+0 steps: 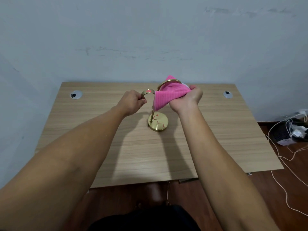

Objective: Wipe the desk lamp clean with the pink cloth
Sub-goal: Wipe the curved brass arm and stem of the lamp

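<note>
The pink cloth [166, 95] is covering most of the ring-shaped head of the brass desk lamp [158, 123], so only the upper arc of the ring is showing above the fabric, and what lies under the cloth is hidden. The right hand [186, 99] is gripping the bunched cloth with curled fingers and is pressing it against the ring. The left hand [133, 101] is holding the curved neck of the lamp, with its fingers curled around the metal; the fingertips are hidden behind the hand. The lamp is standing upright near the middle of the wooden desk [133, 155], and its round base is carrying some red marks, also one red patch on the neck. Two round cable holes, the left grommet [75, 94] and the right grommet [227, 94], are sitting near the far corners of the desk. On the floor at the right, a dark object with tangled cables [290, 130] is lying, partly cut off by the frame edge, and it is hard to make out. The scuffed pale wall [150, 39] is standing behind the desk.
</note>
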